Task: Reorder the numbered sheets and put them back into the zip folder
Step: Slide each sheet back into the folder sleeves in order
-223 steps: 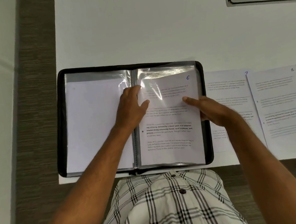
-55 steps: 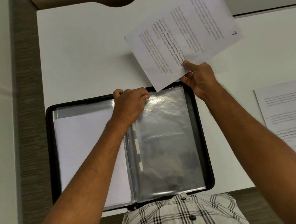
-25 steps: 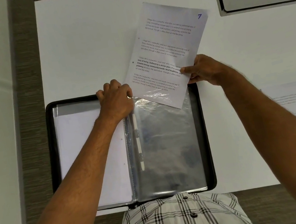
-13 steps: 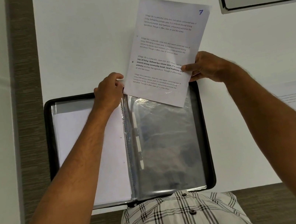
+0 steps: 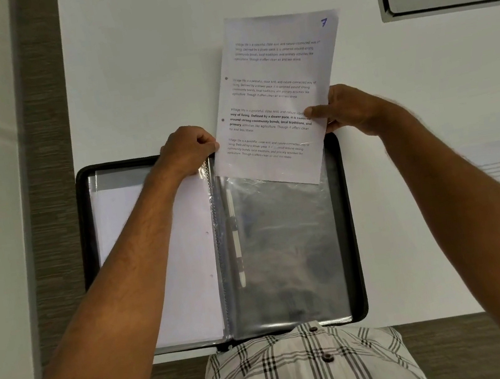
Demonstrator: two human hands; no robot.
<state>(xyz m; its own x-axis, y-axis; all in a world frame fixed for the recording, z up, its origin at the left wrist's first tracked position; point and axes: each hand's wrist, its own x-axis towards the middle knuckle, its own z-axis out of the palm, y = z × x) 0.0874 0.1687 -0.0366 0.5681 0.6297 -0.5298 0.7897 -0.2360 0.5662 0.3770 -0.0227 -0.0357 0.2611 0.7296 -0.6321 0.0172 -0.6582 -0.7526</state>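
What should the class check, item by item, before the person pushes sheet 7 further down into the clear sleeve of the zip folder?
1. Sleeve mouth held open: the left hand pinches the top corner of the clear sleeve. Ok.
2. Grip on the sheet: the right hand holds its right edge. Ok.
3. Sheet number: a handwritten 7 shows at its top right corner. Ok.
4. Sheet square to the sleeve: it sits tilted, its bottom edge slanted. Not ok.
5. Bottom edge inside the sleeve, not on top of it: cannot tell.
6. Folder lying flat and open on the table. Ok.
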